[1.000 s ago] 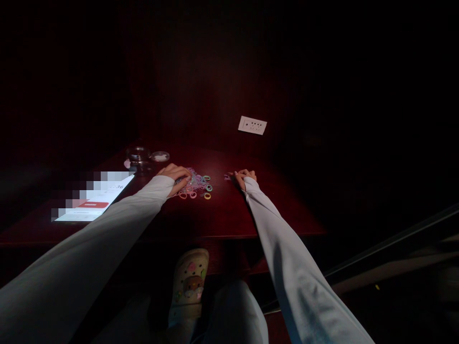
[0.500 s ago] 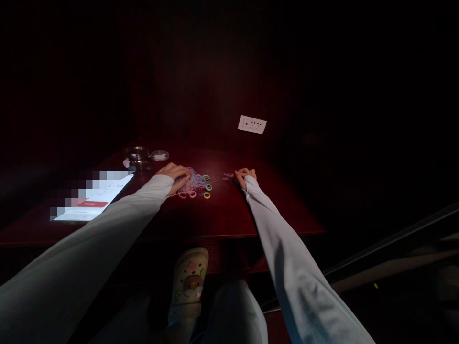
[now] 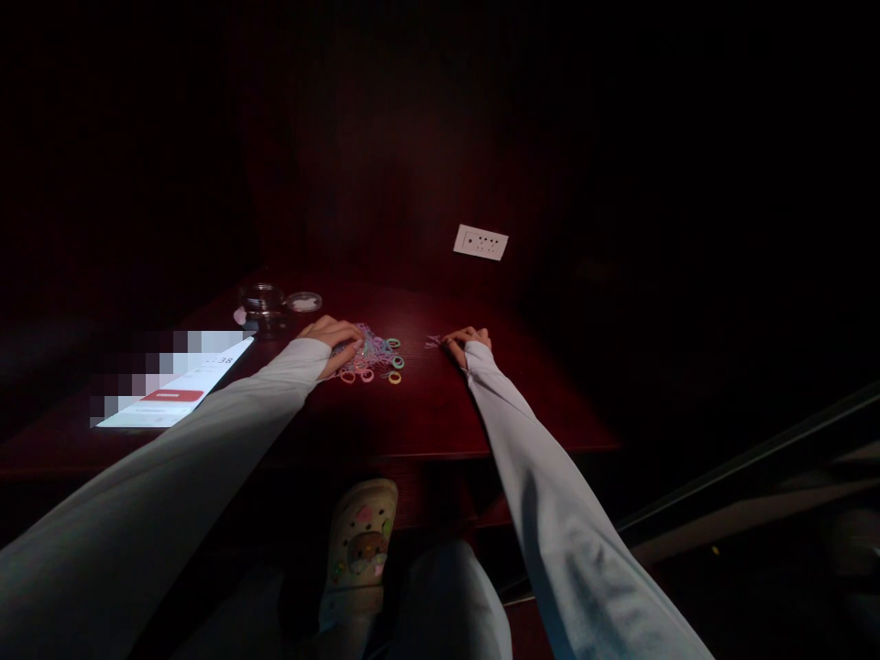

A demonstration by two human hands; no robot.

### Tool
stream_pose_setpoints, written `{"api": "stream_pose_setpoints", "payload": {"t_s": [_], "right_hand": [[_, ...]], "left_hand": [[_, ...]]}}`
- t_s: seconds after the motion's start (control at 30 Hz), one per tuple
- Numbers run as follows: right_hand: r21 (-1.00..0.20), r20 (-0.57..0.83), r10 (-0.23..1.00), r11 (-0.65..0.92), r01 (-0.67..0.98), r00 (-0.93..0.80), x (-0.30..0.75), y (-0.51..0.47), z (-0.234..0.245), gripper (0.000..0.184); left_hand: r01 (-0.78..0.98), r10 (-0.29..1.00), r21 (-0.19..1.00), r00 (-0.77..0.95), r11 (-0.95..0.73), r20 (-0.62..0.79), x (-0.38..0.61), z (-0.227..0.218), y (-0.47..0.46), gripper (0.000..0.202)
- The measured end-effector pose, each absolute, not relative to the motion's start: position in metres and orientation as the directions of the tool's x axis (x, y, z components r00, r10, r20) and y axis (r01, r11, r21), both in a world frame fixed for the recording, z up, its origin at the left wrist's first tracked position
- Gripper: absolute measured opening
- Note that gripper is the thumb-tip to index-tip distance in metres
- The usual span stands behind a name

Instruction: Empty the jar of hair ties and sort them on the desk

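Observation:
A pile of small coloured elastic rings [image 3: 375,356] lies on the dark red table [image 3: 426,412]. My left hand [image 3: 335,339] rests on the pile's left side, fingers curled over the rings. My right hand [image 3: 466,341] lies further right, fingers curled in a pinch over a few pale purple rings [image 3: 433,341] set apart from the pile. Both arms wear light grey sleeves. The dim light hides what exactly each hand grips.
A small glass jar [image 3: 261,304] and its clear lid [image 3: 304,301] stand at the back left. A lit phone or tablet [image 3: 175,390] lies at the left. A white wall socket [image 3: 480,242] sits behind. My shoe [image 3: 361,541] shows below the table edge.
Both hands stay in nearly the same places; the right hand has shifted slightly left towards the separate purple rings. The view has moved a little.

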State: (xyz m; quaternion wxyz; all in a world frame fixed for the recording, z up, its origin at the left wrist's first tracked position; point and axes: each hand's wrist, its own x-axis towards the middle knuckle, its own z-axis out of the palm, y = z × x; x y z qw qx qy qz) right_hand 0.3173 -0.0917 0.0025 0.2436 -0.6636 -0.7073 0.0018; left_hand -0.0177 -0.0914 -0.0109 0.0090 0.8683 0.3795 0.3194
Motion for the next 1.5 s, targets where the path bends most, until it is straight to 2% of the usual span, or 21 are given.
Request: {"api": "stream_pose_setpoints", "payload": {"t_s": [0.2, 0.63, 0.9, 1.2, 1.3, 1.5], "right_hand": [[-0.306, 0.375, 0.925, 0.055, 0.95, 0.067, 0.322, -0.091, 0.0, 0.03], [-0.336, 0.354, 0.935, 0.099, 0.937, 0.028, 0.322, -0.085, -0.006, 0.013], [-0.421, 0.381, 0.925, 0.164, 0.892, 0.009, 0.328, -0.075, -0.012, 0.021], [-0.636, 0.413, 0.902, 0.187, 0.749, 0.126, 0.331, -0.081, -0.009, 0.029], [-0.613, 0.413, 0.9, 0.161, 0.773, 0.14, 0.33, -0.083, -0.008, 0.027], [-0.408, 0.369, 0.914, -0.002, 0.913, 0.167, 0.329, -0.092, -0.001, 0.024]], "left_hand": [[0.653, 0.666, 0.261, 0.508, -0.711, 0.546, -0.018, -0.011, -0.091, 0.029], [0.656, 0.667, 0.249, 0.522, -0.712, 0.532, -0.019, -0.011, -0.092, 0.035], [0.659, 0.668, 0.25, 0.514, -0.709, 0.538, -0.018, -0.011, -0.093, 0.035], [0.665, 0.683, 0.269, 0.501, -0.697, 0.532, -0.019, -0.013, -0.089, 0.036], [0.671, 0.695, 0.282, 0.488, -0.686, 0.528, -0.019, -0.014, -0.088, 0.037], [0.66, 0.684, 0.28, 0.495, -0.697, 0.536, -0.018, -0.013, -0.09, 0.035]]}}
